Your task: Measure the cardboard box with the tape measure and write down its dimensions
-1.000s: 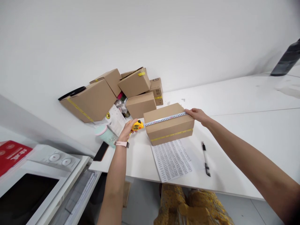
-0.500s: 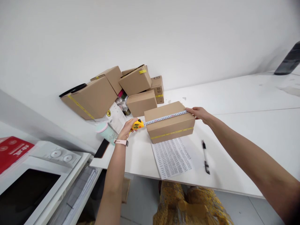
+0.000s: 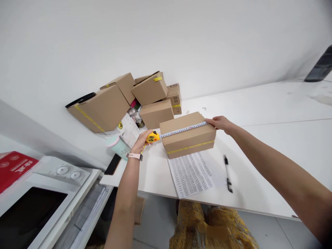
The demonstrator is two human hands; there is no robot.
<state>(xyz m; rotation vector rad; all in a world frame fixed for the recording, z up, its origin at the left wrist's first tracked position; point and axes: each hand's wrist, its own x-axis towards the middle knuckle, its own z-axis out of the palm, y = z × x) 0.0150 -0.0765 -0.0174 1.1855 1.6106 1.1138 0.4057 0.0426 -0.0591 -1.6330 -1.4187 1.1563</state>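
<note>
In the head view, a yellow plastic tape measure [image 3: 153, 136] with black and red details was held by the left hand [image 3: 142, 141], its fingers closed around the case, just off the left end of a closed, oblong brown cardboard box [image 3: 188, 137]. A silver-white metal blade [image 3: 178, 131] with black and red markings was drawn out lengthwise over the top of the box. The end of the blade was pinched by the right hand [image 3: 220, 123] at the box's right edge, thumb uppermost. A strip of yellow tape was fixed along the near face of the box. The box was set on the white bench [image 3: 261, 162], before a group of further brown cardboard boxes [image 3: 103, 108].

A white sheet of paper [image 3: 190, 178], printed with dense rows, was placed on the near side of the box, its far edge covered from sight. A slim pen [image 3: 227, 171] with a clear barrel and black ends was laid to the right of the paper. A mint-green cup [image 3: 119, 148] with a pink rim was found beyond the left wrist, and a flat black rectangular object [image 3: 112, 165] beside it. A pale pink band [image 3: 134, 156] was worn on that wrist. A white microwave [image 3: 28, 211] with two knobs was seen at lower left.
</note>
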